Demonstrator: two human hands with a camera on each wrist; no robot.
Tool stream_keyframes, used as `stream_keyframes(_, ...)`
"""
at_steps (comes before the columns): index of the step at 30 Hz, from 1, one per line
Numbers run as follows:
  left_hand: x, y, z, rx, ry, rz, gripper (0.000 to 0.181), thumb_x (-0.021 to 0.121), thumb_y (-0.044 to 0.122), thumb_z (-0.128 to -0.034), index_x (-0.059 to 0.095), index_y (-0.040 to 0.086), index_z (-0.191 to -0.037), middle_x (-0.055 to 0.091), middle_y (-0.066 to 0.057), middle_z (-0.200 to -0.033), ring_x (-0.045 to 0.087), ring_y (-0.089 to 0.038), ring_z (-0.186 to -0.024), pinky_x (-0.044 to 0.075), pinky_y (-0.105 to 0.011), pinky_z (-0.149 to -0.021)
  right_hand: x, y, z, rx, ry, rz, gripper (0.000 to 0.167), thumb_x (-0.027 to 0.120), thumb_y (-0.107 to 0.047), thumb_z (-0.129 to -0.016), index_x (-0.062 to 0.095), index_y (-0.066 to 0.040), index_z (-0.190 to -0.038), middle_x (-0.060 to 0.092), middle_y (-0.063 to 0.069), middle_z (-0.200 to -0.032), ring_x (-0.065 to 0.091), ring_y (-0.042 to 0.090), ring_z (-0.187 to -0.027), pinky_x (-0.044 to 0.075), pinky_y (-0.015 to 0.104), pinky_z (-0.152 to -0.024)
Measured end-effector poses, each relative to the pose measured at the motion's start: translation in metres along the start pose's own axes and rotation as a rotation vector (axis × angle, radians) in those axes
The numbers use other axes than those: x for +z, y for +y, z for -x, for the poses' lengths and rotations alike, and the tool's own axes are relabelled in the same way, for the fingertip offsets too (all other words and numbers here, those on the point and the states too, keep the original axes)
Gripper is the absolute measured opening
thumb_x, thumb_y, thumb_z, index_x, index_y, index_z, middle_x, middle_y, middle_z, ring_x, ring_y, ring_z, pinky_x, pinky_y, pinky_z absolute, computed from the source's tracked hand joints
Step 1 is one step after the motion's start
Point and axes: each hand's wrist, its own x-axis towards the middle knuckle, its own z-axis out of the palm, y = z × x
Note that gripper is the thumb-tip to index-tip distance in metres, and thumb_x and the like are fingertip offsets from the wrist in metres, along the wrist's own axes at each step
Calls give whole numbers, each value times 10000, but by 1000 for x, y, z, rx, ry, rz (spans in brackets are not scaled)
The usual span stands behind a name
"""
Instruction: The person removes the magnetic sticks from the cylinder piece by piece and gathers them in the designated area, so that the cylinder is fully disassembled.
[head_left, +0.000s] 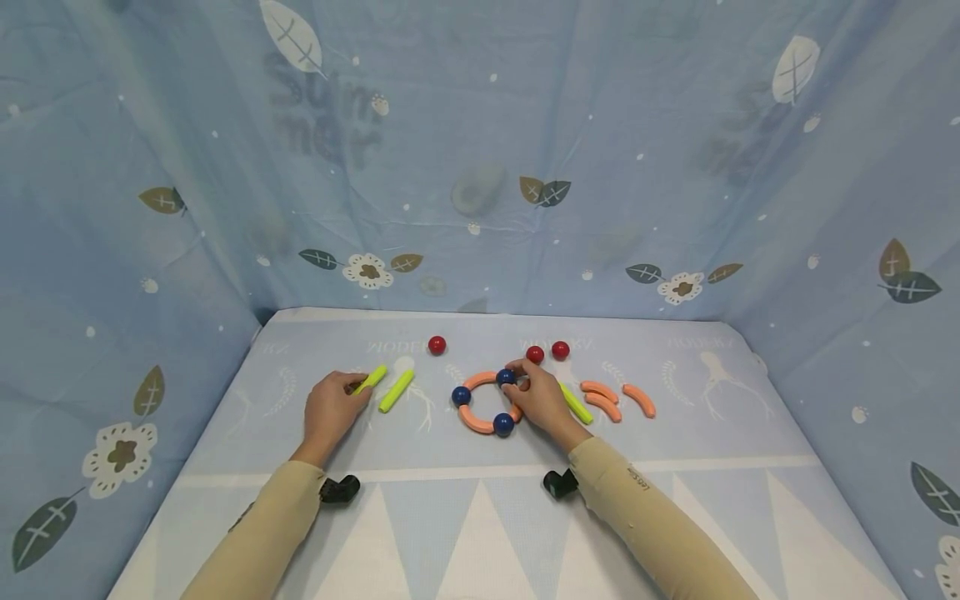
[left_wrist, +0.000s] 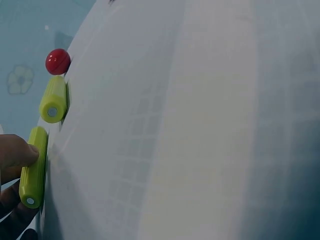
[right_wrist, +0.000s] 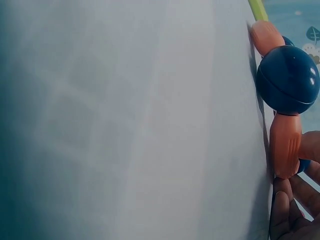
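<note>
Left hand (head_left: pixel 333 410) pinches green stick (head_left: pixel 372 378) | right hand (head_left: pixel 542 398) seemingly pinches far blue ball (head_left: pixel 506 377), contact partly hidden | that ball's orange-and-blue ring (head_left: pixel 475 421) lies on table (head_left: pixel 420 450) | risk: sideways tug might part ring joints; stray nudge might roll nearby red ball (head_left: pixel 535 354)

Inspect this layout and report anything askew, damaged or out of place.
Nothing looks spilled or damaged. One mild oddity: a single green rod lies beside the loose orange pieces, apart from the other two green rods near the left hand. The orange-and-blue ring looks round, though the right hand hides part of it.
</note>
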Motion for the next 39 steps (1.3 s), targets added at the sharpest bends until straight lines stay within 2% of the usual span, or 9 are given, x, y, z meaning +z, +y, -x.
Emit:
stream_keyframes(11, 0, -3, 1, 10, 3, 14, 389, 753, 223, -923, 713, 30, -1258, 680, -152, -1109, 622, -299, -950, 517, -459, -810, 0, -1, 0, 20, -3, 10, 377, 764, -262, -933, 640, -195, -1283, 658, -3, -1125, 545, 160, -764, 449, 269, -595)
stream_keyframes(21, 0, -3, 3, 14, 12, 32, 387, 761, 224, -915, 717, 41, -1253, 678, -139, -1091, 615, -296, -930, 510, -448, -784, -1, -2, 1, 6, -2, 20, 385, 769, -259, -930, 642, -187, -1286, 669, 7, -1135, 542, 156, -764, 440, 272, -608)
stream_keyframes(32, 2, -1, 2, 25, 51, 44, 405, 764, 224, -916, 698, 49, -1276, 676, -140, -1082, 612, -304, -952, 509, -462, -810, -1, -3, 1, 2, -2, 21, 392, 762, -252, -935, 639, -181, -1300, 667, 18, -1148, 541, 157, -777, 453, 274, -614)
stream_keyframes(39, 2, 8, 2, 93, 87, 133, 384, 765, 211, -923, 704, 61, -1271, 677, -158, -1105, 606, -332, -995, 489, -488, -864, -3, 0, 3, -27, -10, 21, 418, 749, -235, -945, 632, -174, -1342, 663, 17, -1205, 557, 147, -818, 488, 259, -638)
